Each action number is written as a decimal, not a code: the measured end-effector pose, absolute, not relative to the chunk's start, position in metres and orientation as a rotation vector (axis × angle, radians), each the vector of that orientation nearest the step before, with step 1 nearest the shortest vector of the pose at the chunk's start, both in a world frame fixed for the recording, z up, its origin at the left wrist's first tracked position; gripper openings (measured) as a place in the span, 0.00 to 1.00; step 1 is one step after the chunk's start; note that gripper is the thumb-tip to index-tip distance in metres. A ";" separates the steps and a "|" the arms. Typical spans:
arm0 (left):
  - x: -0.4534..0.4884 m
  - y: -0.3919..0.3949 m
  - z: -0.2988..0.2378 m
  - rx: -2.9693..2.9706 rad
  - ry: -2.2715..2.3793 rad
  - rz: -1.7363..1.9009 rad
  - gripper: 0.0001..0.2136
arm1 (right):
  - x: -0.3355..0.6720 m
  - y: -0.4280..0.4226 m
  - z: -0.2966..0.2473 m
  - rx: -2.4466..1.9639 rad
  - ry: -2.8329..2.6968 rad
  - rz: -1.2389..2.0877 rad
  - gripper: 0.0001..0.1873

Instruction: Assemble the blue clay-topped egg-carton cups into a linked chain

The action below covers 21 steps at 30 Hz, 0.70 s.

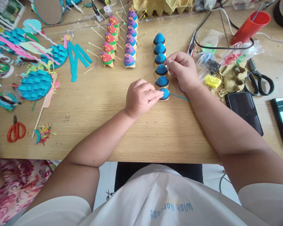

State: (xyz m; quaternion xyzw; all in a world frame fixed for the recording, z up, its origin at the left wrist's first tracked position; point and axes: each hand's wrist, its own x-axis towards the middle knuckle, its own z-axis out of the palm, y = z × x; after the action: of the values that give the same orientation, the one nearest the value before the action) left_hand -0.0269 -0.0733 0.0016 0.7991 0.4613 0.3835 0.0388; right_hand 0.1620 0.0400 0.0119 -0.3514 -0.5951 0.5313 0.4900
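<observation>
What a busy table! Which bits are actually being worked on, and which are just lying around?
In hand: left hand, right hand, blue-topped cups, thin blue stick.
Lying about: black scissors, phone, red cup, paper fish, purple cones.

a home craft table, a hobby corner and not a shop. the pale wooden tabletop [89,103] is crowded with handmade pieces: a row of blue-painted egg-carton domes [160,59], striped painted cones with stick antennae [119,39] and round fish of woven blue paper strips [35,84]. yellow cardboard egg trays [165,6], red-handled scissors [16,130], black-handled scissors [259,80], coloured paper scraps [44,131] and a black smartphone [245,111] lie about. pale floor tiles [103,185] show below the table edge.
</observation>
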 end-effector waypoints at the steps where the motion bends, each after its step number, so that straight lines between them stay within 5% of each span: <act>1: -0.027 -0.073 0.001 2.454 1.416 1.184 0.07 | 0.162 0.040 0.012 -0.838 -1.449 1.295 0.15; 21: -0.022 -0.075 0.010 2.179 1.370 1.237 0.05 | 0.162 0.036 0.019 -0.752 -1.458 1.319 0.11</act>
State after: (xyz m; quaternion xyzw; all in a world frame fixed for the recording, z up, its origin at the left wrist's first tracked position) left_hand -0.0221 -0.0754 0.0097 0.7553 0.4748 0.4288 0.1425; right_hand 0.1623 0.0355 0.0187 -0.3103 -0.6015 0.5444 0.4954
